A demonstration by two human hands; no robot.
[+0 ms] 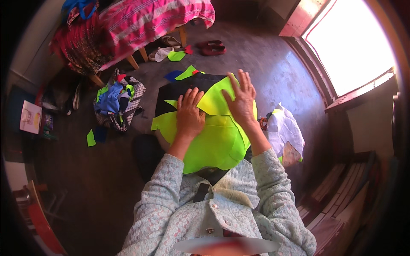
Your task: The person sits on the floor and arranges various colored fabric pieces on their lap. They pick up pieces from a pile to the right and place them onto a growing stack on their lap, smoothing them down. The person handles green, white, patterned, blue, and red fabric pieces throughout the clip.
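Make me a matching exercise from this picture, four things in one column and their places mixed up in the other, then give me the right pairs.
Things:
1. Large yellow-green fabric
2. Light blue cloth
3. White cloth
4. Pink blanket

Places:
A. On the floor at the right
B. In the checked bundle at the left
C. Upper left, above wooden legs
D. Beneath the left hand and right hand

Right pairs: 1-D, 2-B, 3-A, 4-C
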